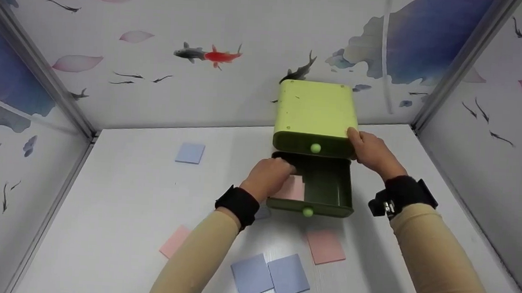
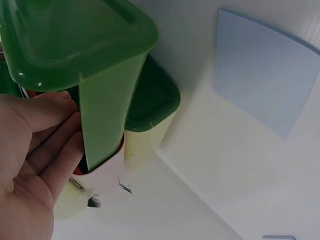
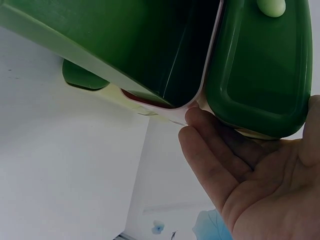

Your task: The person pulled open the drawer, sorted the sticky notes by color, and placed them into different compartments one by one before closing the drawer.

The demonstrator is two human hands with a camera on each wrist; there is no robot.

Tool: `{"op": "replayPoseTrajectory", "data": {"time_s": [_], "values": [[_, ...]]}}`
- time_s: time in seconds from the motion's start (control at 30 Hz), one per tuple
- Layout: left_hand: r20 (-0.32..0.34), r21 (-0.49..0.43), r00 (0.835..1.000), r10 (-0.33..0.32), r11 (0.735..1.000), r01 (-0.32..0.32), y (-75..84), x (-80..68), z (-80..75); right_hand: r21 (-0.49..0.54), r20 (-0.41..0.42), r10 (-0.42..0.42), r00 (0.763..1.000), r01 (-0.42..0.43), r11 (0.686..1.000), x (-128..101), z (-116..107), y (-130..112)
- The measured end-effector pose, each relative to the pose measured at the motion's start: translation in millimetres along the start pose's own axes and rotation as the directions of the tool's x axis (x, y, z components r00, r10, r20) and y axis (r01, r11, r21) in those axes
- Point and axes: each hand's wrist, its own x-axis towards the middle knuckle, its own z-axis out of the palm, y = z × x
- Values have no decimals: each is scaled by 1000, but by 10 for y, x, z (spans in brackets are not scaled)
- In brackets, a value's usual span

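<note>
blue square [image 1: 190,153] near back left | two blue squares [image 1: 270,275] side by side at front | pink square [image 1: 325,246] beside them | pink square [image 1: 175,241] front left | fish-print walls [image 1: 167,45]

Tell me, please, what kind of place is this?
Probably a small staged recording booth, not a home. Panel walls printed with fish and petals close in a white tabletop, and both hands work at a green drawer box among loose coloured sheets.
</note>
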Motion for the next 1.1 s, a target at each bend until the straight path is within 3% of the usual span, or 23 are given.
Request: {"op": "replayPoseTrajectory", "data": {"time_s": [0.43, 0.77, 0.9, 1.1], "values": [[-46, -38, 999, 13, 999, -14, -166, -186, -133, 12, 9, 0, 1000, -1, 1000, 5, 7, 17], [-129, -149, 991, -49, 988, 29, -517, -504, -165, 7, 6, -15, 1000, 15, 1000, -8, -4, 6], [-77, -181, 993, -94, 980, 79, -690, -694, -103, 8, 13, -5, 1000, 5, 1000, -6, -7, 6], [88, -169, 986, -140, 974, 153, -924, -1013, 36, 13, 36, 6, 999, -6, 1000, -8, -5, 14]]}}
